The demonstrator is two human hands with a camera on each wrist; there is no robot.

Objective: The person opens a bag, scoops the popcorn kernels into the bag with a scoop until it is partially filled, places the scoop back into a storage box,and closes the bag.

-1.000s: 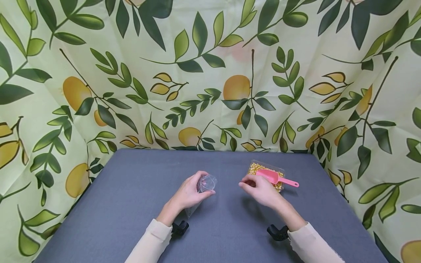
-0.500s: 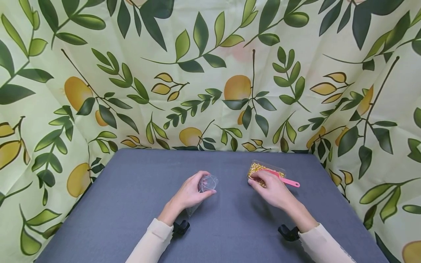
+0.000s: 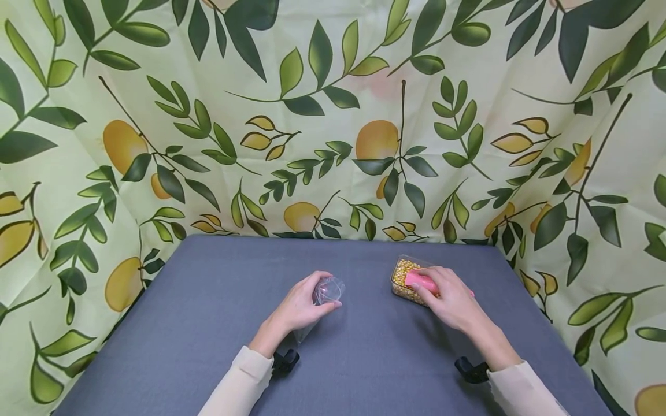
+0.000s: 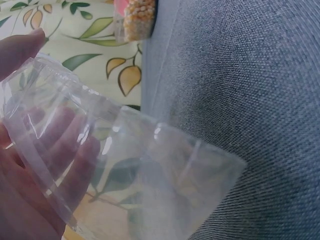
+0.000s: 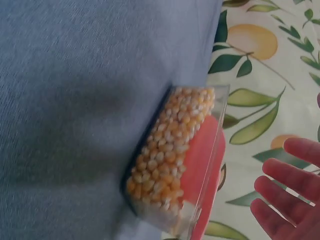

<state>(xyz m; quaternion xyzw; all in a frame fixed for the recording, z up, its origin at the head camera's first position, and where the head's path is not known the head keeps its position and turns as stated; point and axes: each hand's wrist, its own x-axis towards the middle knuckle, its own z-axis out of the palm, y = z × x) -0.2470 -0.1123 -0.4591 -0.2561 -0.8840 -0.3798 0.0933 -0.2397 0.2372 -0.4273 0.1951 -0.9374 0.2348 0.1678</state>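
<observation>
In the head view my left hand [image 3: 298, 303] holds a clear plastic bag [image 3: 329, 289] upright, its mouth spread between thumb and fingers. The left wrist view shows the fingers through the transparent bag [image 4: 165, 170], and no contents are visible in it. My right hand [image 3: 460, 301] is over a pink scoop [image 3: 420, 280] that lies on a clear box [image 5: 162, 216] of yellow corn kernels [image 3: 404, 270]. From the right wrist, its fingers [image 5: 287, 202] look extended and spread, apart from the scoop. The hand hides most of the scoop's handle.
Grey-blue cloth covers the table [image 3: 218, 289]. A leaf-and-fruit patterned curtain [image 3: 322, 144] hangs behind and along both sides. Black camera mounts [image 3: 285, 362] sit at both wrists.
My right hand has moved right, from left of the corn box to over the scoop's handle. My left hand has stayed in place with the bag.
</observation>
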